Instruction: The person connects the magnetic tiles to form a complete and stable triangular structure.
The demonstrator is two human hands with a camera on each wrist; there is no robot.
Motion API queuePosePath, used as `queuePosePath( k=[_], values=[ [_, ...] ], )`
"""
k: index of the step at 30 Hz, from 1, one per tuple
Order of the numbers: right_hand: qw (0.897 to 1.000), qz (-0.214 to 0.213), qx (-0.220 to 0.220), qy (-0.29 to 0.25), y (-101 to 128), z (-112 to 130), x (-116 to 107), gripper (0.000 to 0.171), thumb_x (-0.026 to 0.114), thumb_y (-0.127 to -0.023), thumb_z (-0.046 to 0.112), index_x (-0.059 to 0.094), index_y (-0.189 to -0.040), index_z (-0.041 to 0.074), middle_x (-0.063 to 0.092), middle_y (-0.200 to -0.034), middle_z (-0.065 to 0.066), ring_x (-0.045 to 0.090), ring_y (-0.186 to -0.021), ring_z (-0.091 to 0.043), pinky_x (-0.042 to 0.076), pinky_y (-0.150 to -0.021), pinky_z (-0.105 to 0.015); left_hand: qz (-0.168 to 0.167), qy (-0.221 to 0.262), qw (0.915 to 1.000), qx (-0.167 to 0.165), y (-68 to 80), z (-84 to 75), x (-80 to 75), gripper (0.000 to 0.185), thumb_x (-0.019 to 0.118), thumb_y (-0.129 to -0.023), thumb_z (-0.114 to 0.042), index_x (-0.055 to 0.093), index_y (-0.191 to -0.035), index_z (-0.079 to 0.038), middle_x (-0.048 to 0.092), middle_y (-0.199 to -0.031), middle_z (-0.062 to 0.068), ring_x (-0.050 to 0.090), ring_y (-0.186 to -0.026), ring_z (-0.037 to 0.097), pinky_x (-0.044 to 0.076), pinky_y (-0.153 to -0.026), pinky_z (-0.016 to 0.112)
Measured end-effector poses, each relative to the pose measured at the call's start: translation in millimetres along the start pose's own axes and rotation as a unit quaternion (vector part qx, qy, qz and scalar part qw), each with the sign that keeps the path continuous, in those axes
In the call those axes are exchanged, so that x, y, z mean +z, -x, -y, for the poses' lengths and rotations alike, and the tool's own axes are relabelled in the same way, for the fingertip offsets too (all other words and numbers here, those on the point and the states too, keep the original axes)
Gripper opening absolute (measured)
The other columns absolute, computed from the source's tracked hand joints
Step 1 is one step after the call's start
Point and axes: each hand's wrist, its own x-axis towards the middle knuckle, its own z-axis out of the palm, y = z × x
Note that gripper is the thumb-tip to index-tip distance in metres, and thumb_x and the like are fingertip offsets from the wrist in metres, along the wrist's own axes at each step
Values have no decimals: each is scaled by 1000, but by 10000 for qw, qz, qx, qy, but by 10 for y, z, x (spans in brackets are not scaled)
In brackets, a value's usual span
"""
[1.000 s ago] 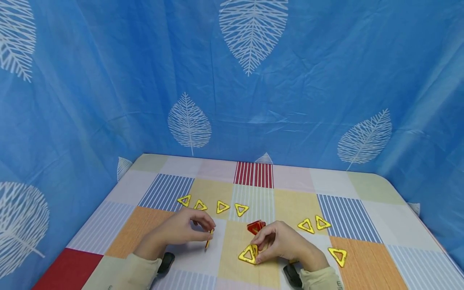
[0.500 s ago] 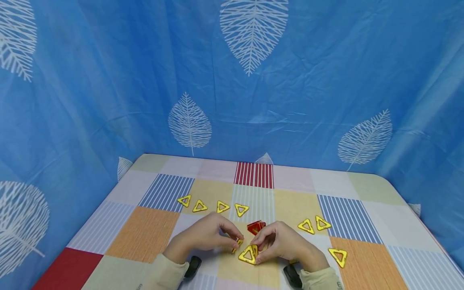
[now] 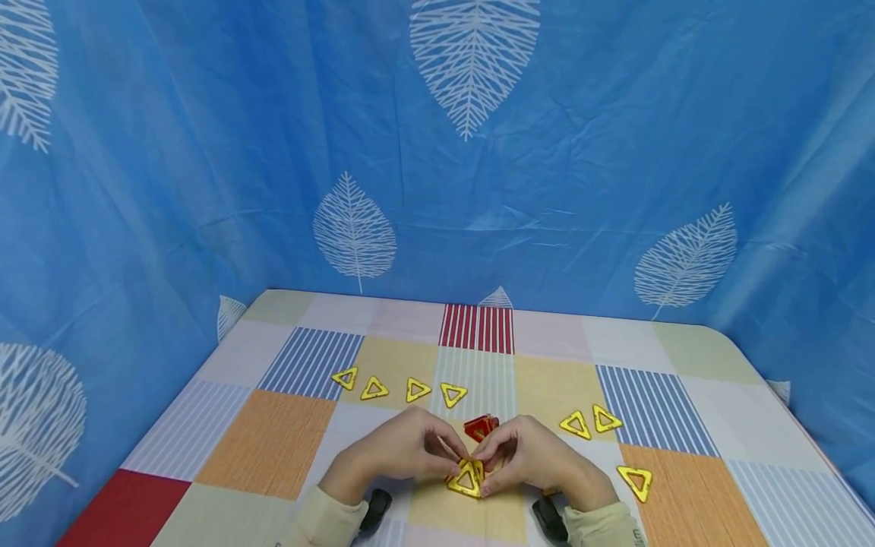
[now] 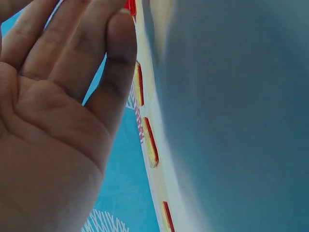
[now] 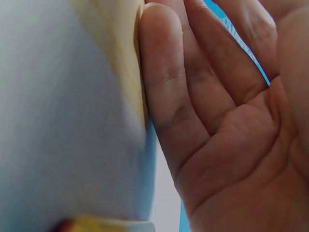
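In the head view, both hands meet over a small cluster of yellow triangular tiles (image 3: 465, 482) at the near middle of the table. My left hand (image 3: 406, 447) pinches a tile at the cluster's left side, mostly covered by its fingers. From the other side my right hand (image 3: 536, 460) grips the cluster between thumb and fingers. Just behind the fingertips lies a red triangular pile (image 3: 481, 427). Each wrist view shows mainly a palm and fingers; the held tiles are hidden there.
Several yellow triangular tiles (image 3: 418, 390) lie in a row at the back left. Two more (image 3: 606, 418) lie at the back right, and another (image 3: 636, 482) sits right of the right wrist. A blue leaf-print curtain (image 3: 437, 190) encloses the patchwork-covered table (image 3: 273, 433).
My left hand has moved right, carrying a tile from the left side up to the cluster at the right hand's fingers. My right hand has stayed in place.
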Motion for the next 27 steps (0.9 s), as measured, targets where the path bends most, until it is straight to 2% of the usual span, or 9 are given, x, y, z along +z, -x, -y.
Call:
queuePosePath(
  k=[3,7,16,27],
  values=[
    [9998,-53,62,193,-5,22,14,25,93,-71,10,79,-92,8,74,-85,-2,68,-72,-13,56,-64,-26,2,104,9999,-123,11,-4,10,17,80,-84,-1,78,-100,-8,74,-92,-6,70,-80,4,55,-72,23],
    [9992,-150,109,365,-11,40,29,27,94,-70,12,79,-92,11,73,-78,-1,69,-70,-15,56,-63,-27,40,-2,9999,-103,10,-14,19,18,81,-84,-3,78,-101,-8,73,-89,-8,69,-77,3,55,-70,23],
    [9997,-127,217,66,4,54,24,26,91,-72,8,80,-96,11,75,-82,-2,72,-73,-20,57,-65,-29,57,-186,9998,-16,-12,-59,41,16,83,-83,-5,79,-99,-7,74,-87,-9,68,-75,2,55,-69,21],
    [9996,-50,246,112,-26,80,31,26,91,-72,8,80,-95,11,75,-81,-3,72,-72,-20,57,-65,-29,25,-153,9998,-102,7,-56,21,19,85,-81,-6,79,-99,-8,73,-86,-9,68,-75,3,55,-68,22]
  ],
)
